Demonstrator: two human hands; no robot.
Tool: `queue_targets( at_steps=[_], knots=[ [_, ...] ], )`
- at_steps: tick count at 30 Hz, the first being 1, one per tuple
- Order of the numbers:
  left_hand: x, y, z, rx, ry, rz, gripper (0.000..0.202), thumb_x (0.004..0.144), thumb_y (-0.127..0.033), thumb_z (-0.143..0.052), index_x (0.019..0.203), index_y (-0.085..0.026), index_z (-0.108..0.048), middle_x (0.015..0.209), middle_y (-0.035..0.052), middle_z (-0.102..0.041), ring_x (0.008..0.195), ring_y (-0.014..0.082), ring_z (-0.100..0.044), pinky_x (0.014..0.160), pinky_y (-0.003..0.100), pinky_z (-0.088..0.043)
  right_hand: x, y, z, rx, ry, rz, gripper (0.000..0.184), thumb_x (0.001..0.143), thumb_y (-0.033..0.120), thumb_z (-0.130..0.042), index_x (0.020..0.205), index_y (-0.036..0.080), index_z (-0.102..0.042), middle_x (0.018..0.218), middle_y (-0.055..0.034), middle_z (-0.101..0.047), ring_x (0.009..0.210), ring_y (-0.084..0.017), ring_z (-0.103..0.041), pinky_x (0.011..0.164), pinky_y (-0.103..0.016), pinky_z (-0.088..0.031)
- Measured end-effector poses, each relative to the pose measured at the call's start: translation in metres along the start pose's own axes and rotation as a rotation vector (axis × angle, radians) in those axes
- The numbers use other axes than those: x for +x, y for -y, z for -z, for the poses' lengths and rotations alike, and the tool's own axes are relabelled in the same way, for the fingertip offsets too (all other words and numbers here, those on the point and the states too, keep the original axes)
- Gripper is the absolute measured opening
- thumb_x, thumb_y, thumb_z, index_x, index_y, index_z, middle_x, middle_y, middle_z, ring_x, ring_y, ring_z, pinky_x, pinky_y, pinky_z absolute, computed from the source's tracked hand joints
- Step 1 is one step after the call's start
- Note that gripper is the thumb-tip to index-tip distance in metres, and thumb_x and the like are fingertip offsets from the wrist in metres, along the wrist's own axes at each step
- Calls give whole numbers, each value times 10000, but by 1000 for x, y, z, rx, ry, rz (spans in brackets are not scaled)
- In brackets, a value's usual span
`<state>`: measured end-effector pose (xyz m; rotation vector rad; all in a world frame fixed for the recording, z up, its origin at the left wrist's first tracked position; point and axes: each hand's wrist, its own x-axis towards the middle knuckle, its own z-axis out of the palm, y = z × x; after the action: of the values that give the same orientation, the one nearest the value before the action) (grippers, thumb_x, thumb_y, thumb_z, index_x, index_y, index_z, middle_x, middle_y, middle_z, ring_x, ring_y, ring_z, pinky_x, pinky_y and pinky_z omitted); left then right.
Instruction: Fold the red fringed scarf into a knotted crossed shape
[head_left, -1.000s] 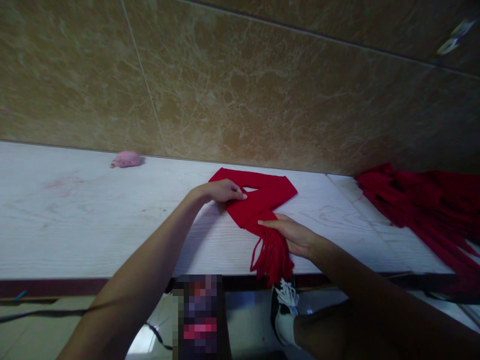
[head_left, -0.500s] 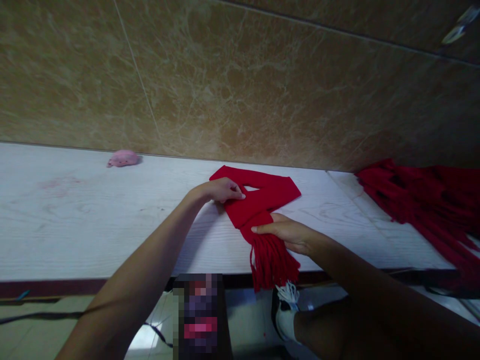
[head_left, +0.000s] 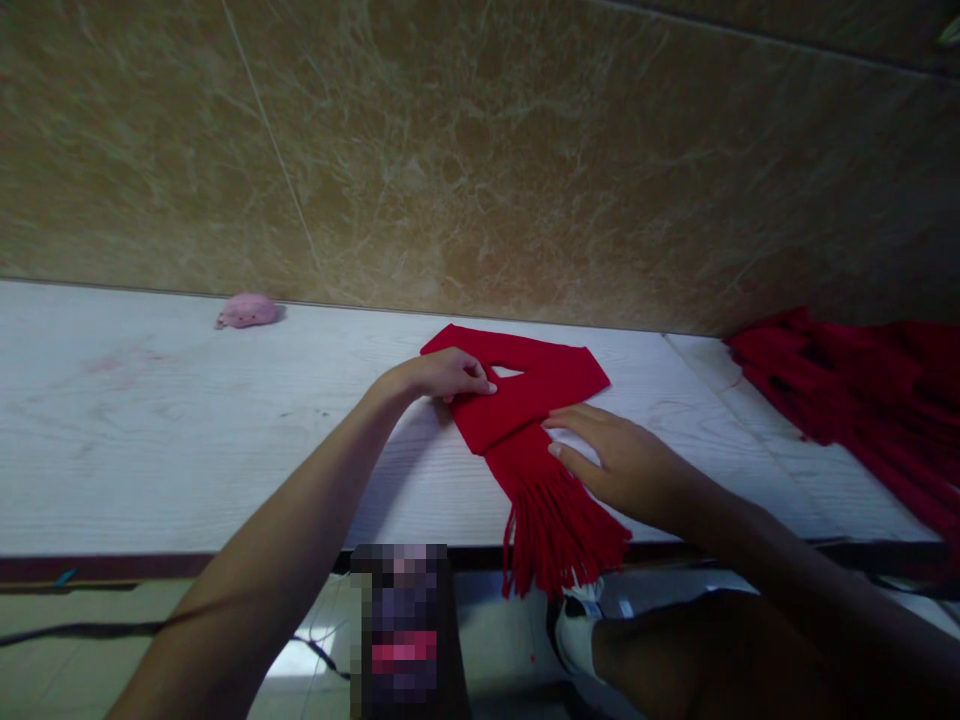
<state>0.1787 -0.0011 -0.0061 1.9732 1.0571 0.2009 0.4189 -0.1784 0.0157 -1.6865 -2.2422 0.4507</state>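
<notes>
A red scarf [head_left: 525, 398] lies folded on the white wood-grain tabletop, looped so that a small gap of table shows through its middle. Its fringed end points towards me, and the tassels hang over the front edge. My left hand [head_left: 454, 375] is closed on the scarf's left side, thumb and forefinger pinched together; part of the scarf is hidden beneath it. At the scarf's right edge, just above the fringe, my right hand [head_left: 619, 455] is open, thumb and fingers apart, with the fingertips at the cloth.
Near the wall on the left lies a small pink pouch-like thing [head_left: 247, 311]. A heap of dark red fringed cloth [head_left: 855, 375] spreads over the table's right end. Behind stands a brown marble-patterned wall [head_left: 450, 170]. Below the front edge are a shoe [head_left: 577, 635] and a black strap [head_left: 82, 631].
My right hand has let go of the scarf's fringed end and opened, shifting slightly right. The tassels now lie more spread out. My left hand keeps its place on the scarf.
</notes>
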Motion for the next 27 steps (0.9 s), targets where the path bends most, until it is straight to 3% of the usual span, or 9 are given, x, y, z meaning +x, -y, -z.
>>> queue_targets(
  at_steps=[3, 7, 11, 14, 16, 19, 22, 27],
  knots=[
    [-1, -1, -1, 4, -8, -10, 377, 772, -547, -788, 863, -181, -773, 635, -13, -562, 608, 146, -469, 593, 301, -365, -6, 11, -18, 15, 67, 127, 438, 1008, 354, -542, 1324, 182, -792, 1438, -153, -727, 1370, -329, -649, 1215, -507, -486],
    [-1, -2, -3, 111, -35, -63, 311, 810, -475, -784, 872, -171, -764, 743, 20, -692, 680, 160, -567, 650, 285, -406, -13, 20, -30, 74, 95, 174, 411, 1004, 325, -565, 1302, 188, -813, 1437, -155, -730, 1373, -337, -652, 1207, -542, -498],
    [-5, -10, -9, 319, -169, -62, 302, 895, -470, -757, 970, -178, -775, 909, 61, -785, 811, 203, -670, 709, 283, -449, 5, 11, -8, 103, -5, 186, 368, 1022, 358, -566, 1245, 244, -835, 1397, -108, -758, 1338, -324, -678, 1216, -553, -489],
    [-11, -25, -22, 411, -337, -119, 329, 1006, -455, -651, 1154, -183, -760, 1184, 117, -802, 1069, 262, -715, 895, 331, -524, 43, -12, 8, 118, -106, 227, 461, 1087, 410, -463, 1399, 259, -767, 1515, -84, -693, 1455, -285, -603, 1294, -522, -412],
    [-16, -34, -39, 434, -407, -173, 455, 1071, -473, -556, 1387, -172, -683, 1447, 158, -717, 1323, 303, -652, 1098, 407, -504, 73, -33, 7, 79, -103, 248, 533, 1088, 425, -441, 1542, 256, -665, 1673, -80, -547, 1600, -288, -444, 1351, -560, -302],
    [-24, -38, -68, 493, -387, -144, 771, 1086, -639, -479, 1682, -155, -413, 1761, 197, -417, 1634, 367, -371, 1323, 527, -318, 103, -64, -12, -57, 0, 152, 639, 1082, 468, -425, 1648, 199, -545, 1763, -128, -392, 1677, -347, -274, 1356, -677, -166],
    [-31, -31, -89, 590, -308, -92, 926, 1056, -768, -426, 1756, -180, -279, 1839, 173, -243, 1716, 394, -165, 1389, 585, -134, 111, -86, -34, -165, 39, 180, 658, 1089, 514, -412, 1670, 223, -515, 1771, -120, -373, 1686, -354, -236, 1354, -698, -93],
    [-44, -26, -99, 652, -243, -73, 946, 1048, -803, -400, 1772, -211, -253, 1853, 145, -196, 1723, 400, -133, 1392, 614, -93, 104, -97, -47, -223, 0, 230, 667, 1117, 538, -362, 1700, 233, -475, 1794, -96, -321, 1695, -328, -216, 1366, -663, -75]
  ],
)
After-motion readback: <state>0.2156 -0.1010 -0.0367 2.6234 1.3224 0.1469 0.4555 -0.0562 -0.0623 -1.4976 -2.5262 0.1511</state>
